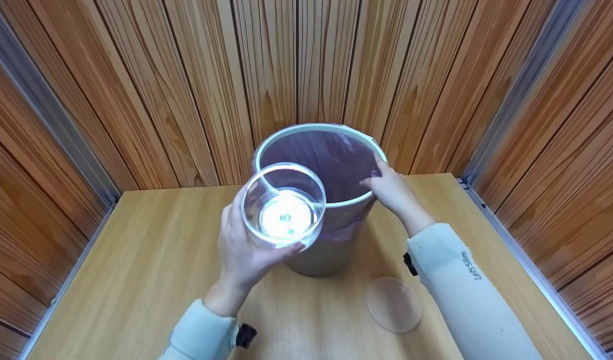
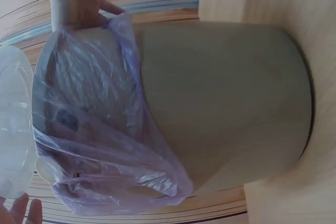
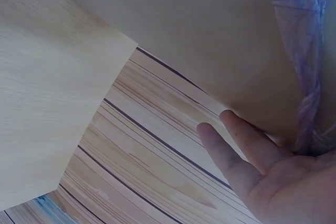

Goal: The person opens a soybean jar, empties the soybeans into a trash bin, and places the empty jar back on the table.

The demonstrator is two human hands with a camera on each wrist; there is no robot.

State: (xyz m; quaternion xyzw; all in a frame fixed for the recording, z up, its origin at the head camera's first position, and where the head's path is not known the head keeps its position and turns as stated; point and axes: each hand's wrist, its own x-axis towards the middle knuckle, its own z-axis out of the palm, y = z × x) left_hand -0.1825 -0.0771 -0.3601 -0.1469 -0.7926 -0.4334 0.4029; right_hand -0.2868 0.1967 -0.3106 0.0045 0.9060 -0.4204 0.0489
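Note:
A clear round plastic container (image 1: 285, 212) is in my left hand (image 1: 244, 245), whose fingers and thumb wrap its side. Its open top faces up, tilted, and a bright light reflection covers its bottom. Behind it stands a tall grey-brown trash bin (image 1: 320, 260) with a pale rim. A thin purple bag (image 2: 100, 85) lines the bin and folds down over its outside. My right hand (image 1: 391, 190) grips the bin's right rim, thumb inside and other fingers outside. In the right wrist view, two fingers (image 3: 220, 150) stretch out beside the wall, near a twisted part of the bag.
On the wooden table (image 1: 166, 260), a clear round lid (image 1: 395, 305) lies flat at the front right, near the right forearm. Wood-patterned panels (image 1: 266, 75) rise behind the bin and at both sides, with metal corner strips (image 1: 521, 90).

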